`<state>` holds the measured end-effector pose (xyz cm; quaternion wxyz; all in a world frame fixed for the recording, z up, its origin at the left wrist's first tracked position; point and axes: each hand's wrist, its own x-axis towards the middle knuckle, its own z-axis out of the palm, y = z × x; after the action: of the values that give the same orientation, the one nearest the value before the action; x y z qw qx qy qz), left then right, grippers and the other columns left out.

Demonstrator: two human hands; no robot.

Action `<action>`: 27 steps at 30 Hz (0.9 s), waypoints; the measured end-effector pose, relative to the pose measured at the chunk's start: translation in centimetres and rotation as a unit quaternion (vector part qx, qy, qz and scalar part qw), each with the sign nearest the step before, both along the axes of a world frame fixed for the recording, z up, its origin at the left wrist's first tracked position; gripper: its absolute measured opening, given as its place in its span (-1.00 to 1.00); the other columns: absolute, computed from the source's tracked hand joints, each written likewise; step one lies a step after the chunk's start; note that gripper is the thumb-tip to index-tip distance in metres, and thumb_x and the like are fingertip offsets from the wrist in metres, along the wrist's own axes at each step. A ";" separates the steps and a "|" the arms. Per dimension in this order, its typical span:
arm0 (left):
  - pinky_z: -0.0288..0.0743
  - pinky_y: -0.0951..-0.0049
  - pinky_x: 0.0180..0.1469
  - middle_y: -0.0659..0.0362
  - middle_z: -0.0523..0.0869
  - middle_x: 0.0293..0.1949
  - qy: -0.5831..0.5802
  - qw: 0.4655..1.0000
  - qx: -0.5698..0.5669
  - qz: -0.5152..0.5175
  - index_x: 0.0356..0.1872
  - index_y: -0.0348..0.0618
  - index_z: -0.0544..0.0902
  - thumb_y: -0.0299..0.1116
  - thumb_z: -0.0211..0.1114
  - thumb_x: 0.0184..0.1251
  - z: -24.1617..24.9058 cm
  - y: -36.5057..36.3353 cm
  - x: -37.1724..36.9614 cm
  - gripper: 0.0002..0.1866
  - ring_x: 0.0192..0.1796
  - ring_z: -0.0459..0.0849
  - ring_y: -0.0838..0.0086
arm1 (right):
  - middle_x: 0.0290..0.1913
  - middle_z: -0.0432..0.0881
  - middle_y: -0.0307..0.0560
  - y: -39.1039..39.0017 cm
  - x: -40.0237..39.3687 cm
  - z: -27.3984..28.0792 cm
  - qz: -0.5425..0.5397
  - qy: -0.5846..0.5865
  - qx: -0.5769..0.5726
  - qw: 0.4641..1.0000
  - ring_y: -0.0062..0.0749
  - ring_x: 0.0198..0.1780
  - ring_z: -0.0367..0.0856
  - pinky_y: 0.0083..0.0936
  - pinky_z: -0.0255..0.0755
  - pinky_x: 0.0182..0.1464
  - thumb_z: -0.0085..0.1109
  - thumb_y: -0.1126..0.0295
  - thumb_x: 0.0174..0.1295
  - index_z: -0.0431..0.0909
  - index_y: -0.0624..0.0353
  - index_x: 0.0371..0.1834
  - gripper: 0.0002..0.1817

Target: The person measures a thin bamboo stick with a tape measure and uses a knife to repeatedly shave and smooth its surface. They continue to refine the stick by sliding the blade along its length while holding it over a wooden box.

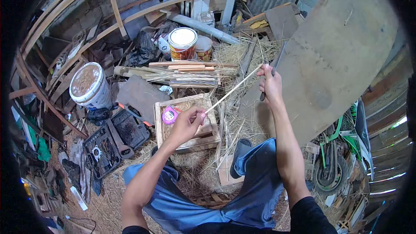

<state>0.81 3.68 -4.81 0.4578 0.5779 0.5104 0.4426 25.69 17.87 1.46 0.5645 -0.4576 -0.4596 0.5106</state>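
A thin pale wooden or bamboo strip [234, 89] slants between my hands above a low wooden crate [210, 131]. Its near end is pinched in the fingers of my left hand [187, 124]. My right hand [271, 87] is closed around a knife [279, 58], its dark blade pointing up and away. The strip's far end meets the fingers of that same hand near the blade; the exact contact there is too small to tell. A pink tape measure [170, 115] lies on the crate, just beyond my left hand.
Cut strips [182, 76] lie in a bundle behind the crate. A large flat board [338, 56] leans at right. Leftward are an opened tool case [102, 151], a handsaw [119, 141] and a bucket [89, 87]. Paint cans [182, 45] stand behind; straw and shavings cover the floor.
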 end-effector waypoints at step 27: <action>0.12 0.69 -0.55 0.42 0.36 -0.52 -0.074 0.983 -0.166 0.006 0.12 -0.11 0.58 -0.36 0.07 0.45 2.4 -4.5 3.4 -0.71 -0.55 0.20 0.77 | -0.34 0.70 0.09 4.1 3.2 -7.6 -0.169 -0.653 0.098 0.731 -0.06 -0.20 0.71 -0.22 0.57 -0.25 0.12 0.40 0.09 0.69 0.16 -0.43 -0.85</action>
<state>4.17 -0.86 -2.38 0.5810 0.4568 0.5449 0.3961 28.84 22.00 -6.15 0.2436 -0.6910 -0.6773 -0.0662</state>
